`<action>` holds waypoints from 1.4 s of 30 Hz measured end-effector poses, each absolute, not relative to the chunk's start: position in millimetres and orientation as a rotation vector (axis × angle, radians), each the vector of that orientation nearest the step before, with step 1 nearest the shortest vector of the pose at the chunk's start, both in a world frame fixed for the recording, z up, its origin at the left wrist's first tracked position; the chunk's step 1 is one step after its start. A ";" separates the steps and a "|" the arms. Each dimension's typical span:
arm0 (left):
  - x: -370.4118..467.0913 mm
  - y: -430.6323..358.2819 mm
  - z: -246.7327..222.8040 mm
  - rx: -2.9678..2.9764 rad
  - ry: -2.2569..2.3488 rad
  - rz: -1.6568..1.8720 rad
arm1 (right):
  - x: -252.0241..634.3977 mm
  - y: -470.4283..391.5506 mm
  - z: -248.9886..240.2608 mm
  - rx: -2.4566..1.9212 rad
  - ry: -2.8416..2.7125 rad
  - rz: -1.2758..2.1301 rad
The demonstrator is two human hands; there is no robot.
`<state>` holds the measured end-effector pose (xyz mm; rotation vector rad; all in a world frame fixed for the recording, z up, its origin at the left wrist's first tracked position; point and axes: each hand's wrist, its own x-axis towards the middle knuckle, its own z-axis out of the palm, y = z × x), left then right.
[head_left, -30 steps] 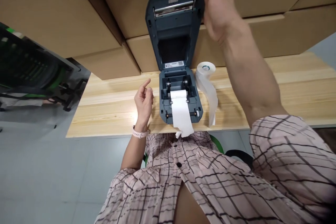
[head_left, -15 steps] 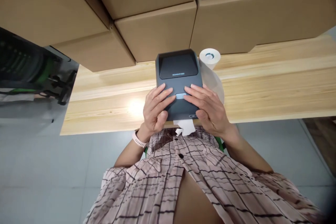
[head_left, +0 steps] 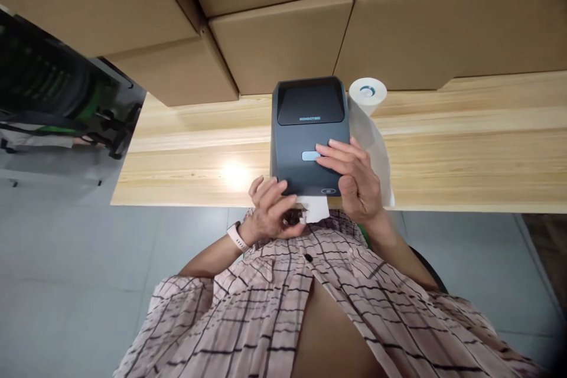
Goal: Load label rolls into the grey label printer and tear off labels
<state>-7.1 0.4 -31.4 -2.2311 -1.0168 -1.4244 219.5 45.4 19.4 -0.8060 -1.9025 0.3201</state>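
Observation:
A dark grey label printer (head_left: 290, 159) with a black window and a light blue button sits at the front edge of the wooden table. Torn white paper (head_left: 318, 208) sticks out of its front slot. My left hand (head_left: 270, 209) is by the left edge of this paper, with a gap between thumb and index finger; the thumb tip is beside the ragged corner. On the printer's top lies my right hand (head_left: 354, 174), fingers stretched out and reaching the button. A white paper roll (head_left: 367, 93) stands behind, its loose web running along the printer's right side.
Large cardboard boxes (head_left: 283, 41) line the back of the wooden table (head_left: 465, 147). At the far left, beyond the table's end, a dark chair (head_left: 48, 71) stands on the grey floor. The printer sits close to my plaid shirt.
My left hand has left the printer's top and come down to the torn paper at the front. My right hand stays on top. The view has shifted slightly.

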 end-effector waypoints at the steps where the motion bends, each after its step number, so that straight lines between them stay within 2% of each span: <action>1: -6.9 -7.4 -39.2 -2.226 -1.048 -1.355 | 219.1 45.2 19.0 -0.803 -1.888 0.329; 6: -0.9 -17.1 -48.4 -2.297 -1.248 -1.180 | 216.9 45.1 16.9 -0.807 -1.870 0.327; 11: 14.1 -6.7 -18.3 -2.178 -1.071 -1.305 | 217.6 45.1 23.5 -0.806 -1.875 0.337; 15: 16.5 -9.4 -13.5 -2.155 -1.076 -1.375 | 217.4 43.0 37.0 -0.891 -1.962 0.292; 22: -7.7 0.5 -12.5 -1.896 -1.353 -1.764 | 209.9 49.8 49.8 -1.012 -2.173 0.031; 28: -12.2 27.1 1.7 -1.684 -1.845 -2.368 | 234.8 42.9 49.3 -0.893 -2.147 0.361; 30: -14.4 32.4 2.6 -1.634 -1.963 -2.497 | 246.0 40.7 55.8 -0.827 -2.127 0.377; 33: -17.5 39.7 1.5 -1.666 -2.091 -2.596 | 250.4 53.9 72.3 -0.681 -2.190 0.275; 37: -16.1 54.0 -0.1 -1.776 -2.312 -2.710 | 232.4 104.3 100.8 -0.505 -2.131 -0.025; 40: -13.0 65.6 3.2 -1.858 -2.409 -2.713 | 217.6 150.0 125.6 -0.564 -2.038 -0.175; 42: -11.5 72.0 7.8 -1.985 -2.428 -2.631 | 211.2 177.1 141.9 -0.652 -2.004 -0.159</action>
